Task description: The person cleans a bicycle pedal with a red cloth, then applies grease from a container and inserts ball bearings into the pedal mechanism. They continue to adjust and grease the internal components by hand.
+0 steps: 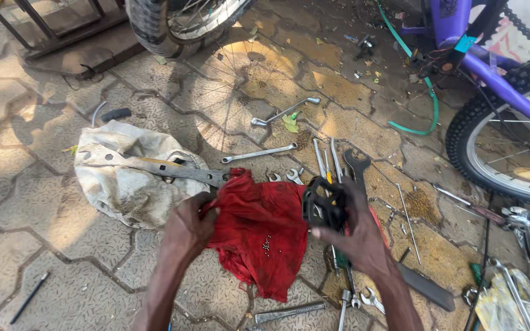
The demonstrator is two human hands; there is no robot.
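Left hand [186, 228] clutches the red rag [259, 230]; right hand [354, 230] grips the black pedal [323, 205]. Best keep the rag level so its small bearing balls [267, 244] stay put.

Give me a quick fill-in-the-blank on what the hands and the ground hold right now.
1. The right hand holds a black bicycle ____.
2. The left hand grips the edge of a ____ cloth.
3. Tiny steel ____ lie on that cloth.
4. The bicycle frame at upper right is ____.

Missing words: pedal; red; balls; purple
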